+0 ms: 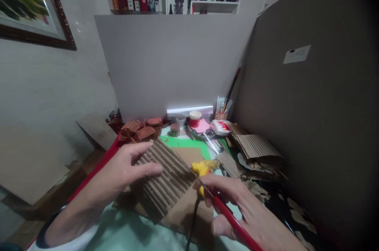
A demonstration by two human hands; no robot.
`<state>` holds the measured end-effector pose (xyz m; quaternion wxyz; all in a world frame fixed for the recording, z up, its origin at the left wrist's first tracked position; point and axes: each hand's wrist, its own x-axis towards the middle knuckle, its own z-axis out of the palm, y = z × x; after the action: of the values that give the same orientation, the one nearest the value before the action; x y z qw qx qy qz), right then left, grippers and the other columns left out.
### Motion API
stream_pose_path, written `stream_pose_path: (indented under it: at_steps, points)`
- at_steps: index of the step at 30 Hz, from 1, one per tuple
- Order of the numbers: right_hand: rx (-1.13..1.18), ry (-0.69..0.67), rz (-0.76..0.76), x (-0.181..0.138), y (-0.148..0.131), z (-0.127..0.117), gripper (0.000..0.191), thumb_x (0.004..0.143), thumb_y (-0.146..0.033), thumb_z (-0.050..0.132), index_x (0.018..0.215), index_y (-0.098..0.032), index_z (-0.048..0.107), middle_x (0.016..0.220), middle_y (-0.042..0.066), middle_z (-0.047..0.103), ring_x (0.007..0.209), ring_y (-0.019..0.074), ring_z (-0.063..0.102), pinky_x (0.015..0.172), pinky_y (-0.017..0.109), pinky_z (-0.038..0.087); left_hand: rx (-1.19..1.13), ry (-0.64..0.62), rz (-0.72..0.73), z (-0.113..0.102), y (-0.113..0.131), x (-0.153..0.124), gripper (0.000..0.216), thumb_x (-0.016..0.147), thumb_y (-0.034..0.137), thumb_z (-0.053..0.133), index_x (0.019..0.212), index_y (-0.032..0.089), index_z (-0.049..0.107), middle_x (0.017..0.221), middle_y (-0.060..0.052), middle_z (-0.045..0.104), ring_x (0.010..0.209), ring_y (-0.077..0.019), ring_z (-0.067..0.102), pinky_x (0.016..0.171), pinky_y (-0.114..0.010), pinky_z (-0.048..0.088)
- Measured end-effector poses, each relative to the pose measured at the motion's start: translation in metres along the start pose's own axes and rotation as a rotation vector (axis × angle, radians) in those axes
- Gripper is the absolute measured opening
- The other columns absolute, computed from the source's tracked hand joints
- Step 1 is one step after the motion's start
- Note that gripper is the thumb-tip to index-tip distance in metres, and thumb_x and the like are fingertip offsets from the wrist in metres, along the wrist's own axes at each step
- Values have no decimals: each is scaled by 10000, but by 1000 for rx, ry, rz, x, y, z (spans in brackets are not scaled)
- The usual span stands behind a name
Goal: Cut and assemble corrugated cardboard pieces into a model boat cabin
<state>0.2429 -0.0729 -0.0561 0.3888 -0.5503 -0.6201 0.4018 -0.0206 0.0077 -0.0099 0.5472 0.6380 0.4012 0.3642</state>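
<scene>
My left hand (124,174) lies on a piece of ribbed corrugated cardboard (166,182), fingers stretched over its left part and pressing it onto a flat brown cardboard sheet (189,207). My right hand (239,207) is closed around a thin red-handled tool (233,221) whose metal tip points toward the ribbed piece's right edge. A yellow glue gun (203,169) lies just above that hand, its black cord (192,219) running toward me.
A green cutting mat (183,143) lies under the cardboard. Brown painted cardboard pieces (139,129) sit at the back left, a red paper cup (195,118) and a brush holder (221,115) at the back. Corrugated scraps (256,148) pile up on the right beside a tall board (310,105).
</scene>
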Motion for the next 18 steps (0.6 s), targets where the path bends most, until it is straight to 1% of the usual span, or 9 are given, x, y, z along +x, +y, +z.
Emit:
stream_pose_path:
  at_steps: [3, 6, 8, 10, 12, 14, 16, 18]
  points:
    - [-14, 32, -19, 2, -14, 0, 422, 521, -315, 864, 938, -353, 806, 991, 59, 720, 931, 363, 622, 869, 482, 473, 15, -29, 20, -1, -2, 0, 361, 739, 131, 755, 1065, 287, 764, 1017, 19, 793, 930, -200, 724, 760, -229, 518]
    - [-28, 72, -28, 2, -26, -1, 397, 463, -230, 850, 847, -326, 817, 923, 56, 730, 877, 359, 628, 783, 443, 486, -8, -9, 18, 1, -1, 0, 358, 738, 149, 757, 1070, 285, 759, 999, 15, 794, 898, -204, 725, 770, -251, 532]
    - [-41, 59, -62, 0, -30, -1, 324, 480, -225, 842, 790, -315, 807, 817, 41, 709, 784, 318, 618, 688, 387, 468, -20, 10, 11, 4, 0, 0, 351, 724, 160, 769, 1056, 274, 762, 977, 10, 795, 873, -206, 724, 757, -254, 534]
    - [-40, 18, -125, -2, -30, -1, 186, 532, -238, 820, 702, -301, 776, 662, 10, 630, 653, 249, 561, 596, 329, 403, -19, 16, -4, 7, 2, -1, 341, 718, 164, 773, 1044, 261, 766, 974, 3, 793, 859, -203, 721, 744, -250, 530]
    - [-14, -14, -167, -1, -28, 0, 69, 593, -275, 789, 637, -286, 737, 578, -12, 550, 565, 198, 482, 543, 301, 330, -16, 23, -11, 10, 3, -2, 336, 716, 161, 773, 1039, 254, 768, 986, -1, 792, 839, -200, 717, 745, -254, 527]
    - [35, -25, -163, 0, -26, 2, 80, 637, -315, 761, 604, -268, 704, 563, -19, 519, 527, 171, 441, 523, 292, 298, -11, 35, -8, 11, 4, -2, 329, 716, 162, 774, 1033, 252, 769, 1004, -4, 790, 828, -200, 714, 752, -265, 526]
    - [69, -16, -154, 2, -23, 5, 138, 665, -335, 744, 578, -252, 676, 570, -18, 506, 519, 163, 437, 508, 287, 297, -8, 42, -11, 12, 4, -2, 332, 720, 166, 774, 1041, 252, 768, 1028, -6, 786, 838, -203, 712, 764, -274, 527]
    - [62, 16, -186, 3, -21, 6, 172, 681, -334, 741, 558, -245, 661, 569, -12, 493, 528, 167, 447, 495, 283, 307, -3, 38, -20, 10, 3, -1, 338, 730, 172, 770, 1057, 257, 765, 1017, -2, 785, 858, -204, 708, 755, -266, 524]
